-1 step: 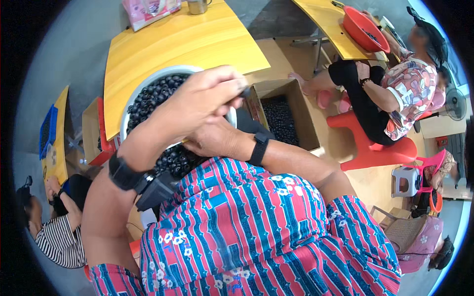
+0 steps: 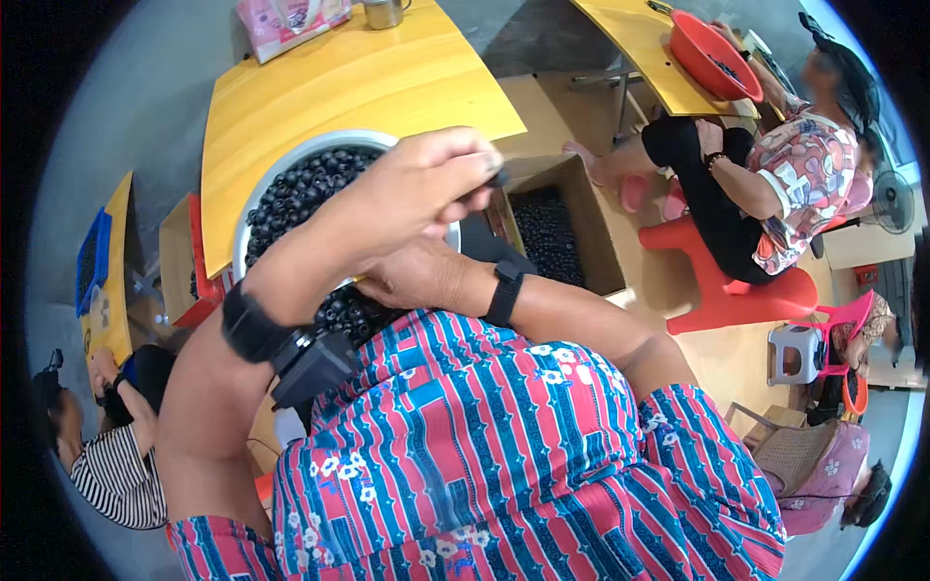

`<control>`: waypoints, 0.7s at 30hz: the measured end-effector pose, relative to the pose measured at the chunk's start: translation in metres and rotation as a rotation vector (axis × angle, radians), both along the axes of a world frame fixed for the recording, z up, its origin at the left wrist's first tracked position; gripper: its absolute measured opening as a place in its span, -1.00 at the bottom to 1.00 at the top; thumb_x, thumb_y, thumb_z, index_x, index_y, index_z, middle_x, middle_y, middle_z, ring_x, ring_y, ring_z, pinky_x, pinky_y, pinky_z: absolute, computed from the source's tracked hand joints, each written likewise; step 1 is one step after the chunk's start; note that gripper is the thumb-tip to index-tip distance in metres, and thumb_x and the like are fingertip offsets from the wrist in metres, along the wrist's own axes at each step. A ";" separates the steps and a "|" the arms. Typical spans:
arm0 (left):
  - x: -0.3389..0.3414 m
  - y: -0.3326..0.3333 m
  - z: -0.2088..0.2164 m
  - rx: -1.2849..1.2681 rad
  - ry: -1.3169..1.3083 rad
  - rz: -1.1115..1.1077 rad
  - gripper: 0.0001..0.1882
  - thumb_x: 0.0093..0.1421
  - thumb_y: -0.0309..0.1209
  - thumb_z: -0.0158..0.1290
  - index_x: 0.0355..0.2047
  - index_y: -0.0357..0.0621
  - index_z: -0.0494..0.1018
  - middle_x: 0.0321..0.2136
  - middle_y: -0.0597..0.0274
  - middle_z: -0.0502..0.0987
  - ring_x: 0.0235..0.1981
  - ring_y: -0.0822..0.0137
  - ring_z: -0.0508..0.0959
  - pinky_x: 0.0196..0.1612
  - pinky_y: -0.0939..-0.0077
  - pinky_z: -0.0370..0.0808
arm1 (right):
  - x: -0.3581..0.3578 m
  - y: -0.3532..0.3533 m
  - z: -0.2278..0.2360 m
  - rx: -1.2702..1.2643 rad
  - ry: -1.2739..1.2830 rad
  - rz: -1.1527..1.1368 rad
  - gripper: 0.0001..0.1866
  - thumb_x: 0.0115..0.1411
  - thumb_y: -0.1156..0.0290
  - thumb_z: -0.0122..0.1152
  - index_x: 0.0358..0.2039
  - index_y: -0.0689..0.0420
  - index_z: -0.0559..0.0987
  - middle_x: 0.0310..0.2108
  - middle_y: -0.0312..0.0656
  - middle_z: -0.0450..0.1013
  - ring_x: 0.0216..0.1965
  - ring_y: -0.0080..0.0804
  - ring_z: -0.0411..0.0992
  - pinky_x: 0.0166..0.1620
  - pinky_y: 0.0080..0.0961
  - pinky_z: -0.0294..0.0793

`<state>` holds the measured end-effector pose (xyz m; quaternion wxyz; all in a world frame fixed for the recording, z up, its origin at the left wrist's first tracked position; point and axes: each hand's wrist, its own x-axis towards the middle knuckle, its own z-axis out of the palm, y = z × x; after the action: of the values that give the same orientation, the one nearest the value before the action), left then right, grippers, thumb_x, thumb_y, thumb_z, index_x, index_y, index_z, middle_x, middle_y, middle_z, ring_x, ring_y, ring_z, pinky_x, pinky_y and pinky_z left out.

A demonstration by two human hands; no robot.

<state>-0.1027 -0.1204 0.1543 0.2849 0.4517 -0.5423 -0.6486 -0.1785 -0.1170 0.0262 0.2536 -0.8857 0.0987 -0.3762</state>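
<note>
The right hand (image 2: 417, 273) is half covered by the left, its fingers' closure impossible to tell; by the left hand's (image 2: 436, 184) curled fingers a small dark piece (image 2: 499, 178) is pinched — right of the pale bowl (image 2: 256, 182), heaped with dark round pieces (image 2: 298, 189); beyond, the yellow surface (image 2: 358, 92) is seen.

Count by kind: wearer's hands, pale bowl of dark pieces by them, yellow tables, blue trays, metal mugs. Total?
Wearer's hands: 2
Pale bowl: 1
Yellow tables: 3
Blue tray: 1
Metal mug: 1
Total: 8
</note>
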 end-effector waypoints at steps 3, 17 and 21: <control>-0.032 -0.028 -0.022 0.073 0.072 -0.005 -0.70 0.39 -0.18 -0.12 -0.09 -0.15 0.37 -0.33 0.31 0.42 -0.48 0.64 0.35 -0.52 0.81 0.32 | 0.004 0.000 -0.006 0.054 -0.027 0.048 -0.68 0.01 0.38 0.22 -0.17 0.13 0.58 -0.16 0.00 0.50 -0.05 -0.05 0.44 -0.01 -0.19 0.41; 0.008 -0.006 0.012 -0.401 -0.075 0.148 -0.55 0.33 -0.32 -0.07 0.18 -0.26 0.30 0.14 0.11 0.38 0.01 0.36 0.48 -0.05 0.49 0.46 | 0.010 -0.003 0.013 0.113 0.129 0.008 -0.65 -0.01 0.41 0.23 -0.14 0.09 0.57 -0.24 -0.02 0.49 -0.15 0.04 0.46 -0.13 -0.14 0.45; 0.043 0.042 0.028 -0.767 0.009 0.391 -0.68 0.32 -0.49 -0.12 0.06 -0.29 0.35 -0.04 0.10 0.51 -0.17 0.41 0.54 -0.17 0.61 0.47 | 0.003 -0.008 0.009 0.311 -0.029 -0.074 -0.72 0.11 0.39 0.25 -0.13 0.10 0.57 -0.31 -0.02 0.49 -0.21 -0.03 0.48 -0.17 -0.22 0.46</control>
<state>-0.0599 -0.0786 0.1822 0.5521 0.4045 -0.6470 -0.3360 -0.1757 -0.1253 0.0354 0.3752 -0.8260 0.1847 -0.3780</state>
